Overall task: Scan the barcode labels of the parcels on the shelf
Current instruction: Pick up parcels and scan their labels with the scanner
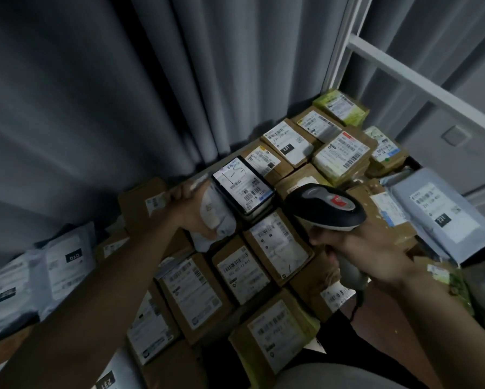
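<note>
Many cardboard parcels (275, 245) with white barcode labels lie packed on the shelf. My left hand (193, 211) grips a white crumpled bag parcel (217, 217) at the shelf's middle. Right beside it stands a black-edged parcel (242, 186), tilted up, with its label facing me. My right hand (361, 242) holds a black and grey barcode scanner (326, 206) by its handle. The scanner's head points left toward the tilted parcel's label, a short gap away.
Grey curtains (123, 94) hang behind the shelf. A white metal shelf frame (404, 71) rises at the right. Grey plastic mailer bags lie at the right (443, 214) and at the left (39, 276). A green-printed box (340, 106) sits at the far end.
</note>
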